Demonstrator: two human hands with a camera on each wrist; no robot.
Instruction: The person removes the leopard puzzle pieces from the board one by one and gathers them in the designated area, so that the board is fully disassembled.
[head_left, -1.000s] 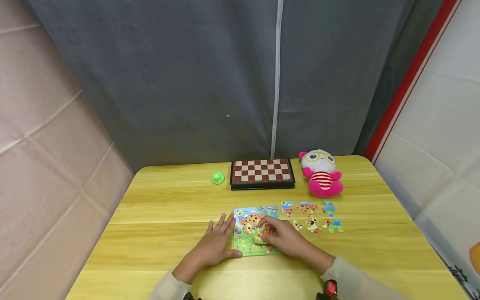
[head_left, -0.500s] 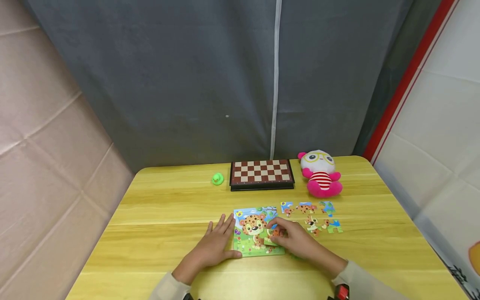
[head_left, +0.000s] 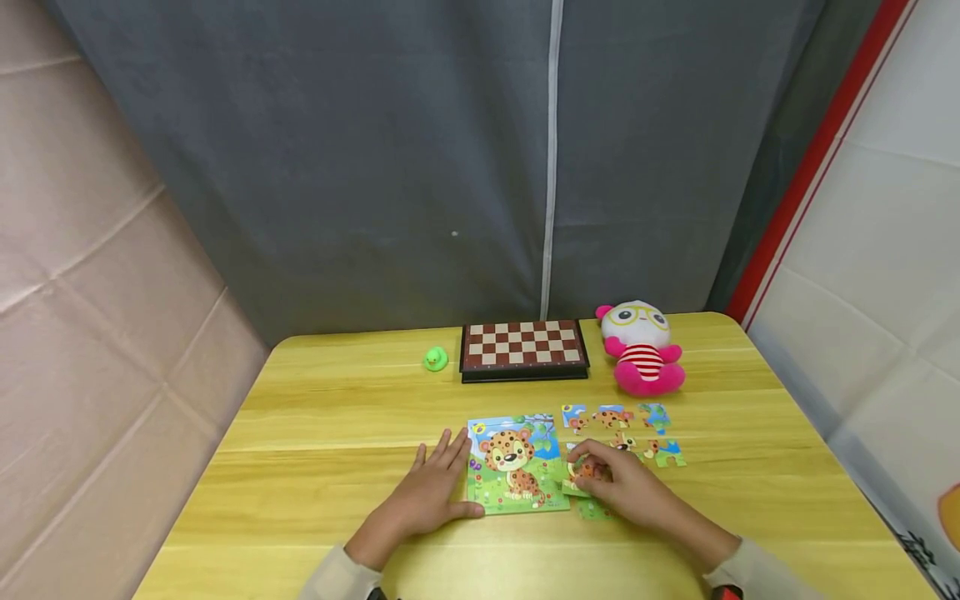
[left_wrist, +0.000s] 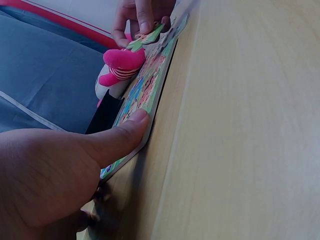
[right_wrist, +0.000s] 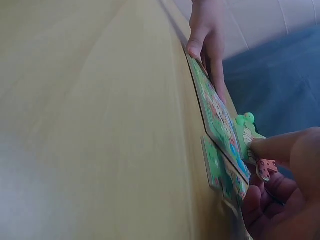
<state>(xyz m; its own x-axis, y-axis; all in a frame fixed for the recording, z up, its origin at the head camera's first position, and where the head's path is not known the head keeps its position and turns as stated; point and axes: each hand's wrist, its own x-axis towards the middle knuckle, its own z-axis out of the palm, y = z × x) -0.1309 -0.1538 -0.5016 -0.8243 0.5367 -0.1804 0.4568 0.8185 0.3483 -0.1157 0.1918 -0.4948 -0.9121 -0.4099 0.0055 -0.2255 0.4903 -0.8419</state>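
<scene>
A leopard-picture puzzle board (head_left: 489, 493) lies flat on the table. My left hand (head_left: 426, 493) rests at its left side, fingers spread, and in the left wrist view the thumb touches the board's edge. Just off the board's right edge, my right hand (head_left: 626, 487) pinches a green jigsaw piece with spotted leopard print (right_wrist: 246, 136) between thumb and fingers, held raised and tilted. Beneath that hand lies another green jigsaw piece (head_left: 594, 509), partly covered. Several loose jigsaw pieces (head_left: 612, 416) are spread right of the board; some are partly hidden by the right hand.
Behind the board sits a brown-and-cream chessboard (head_left: 523, 343) in a black case. A green rubber duck (head_left: 435, 358) stands left of it, and a pink-and-white plush toy (head_left: 642, 350) to its right. A grey curtain (head_left: 375, 167) hangs behind the table (head_left: 315, 433).
My right hand has moved right, carrying the pinched jigsaw piece from above the board to beyond its right edge. More of the leopard picture shows. The left hand stays put.
</scene>
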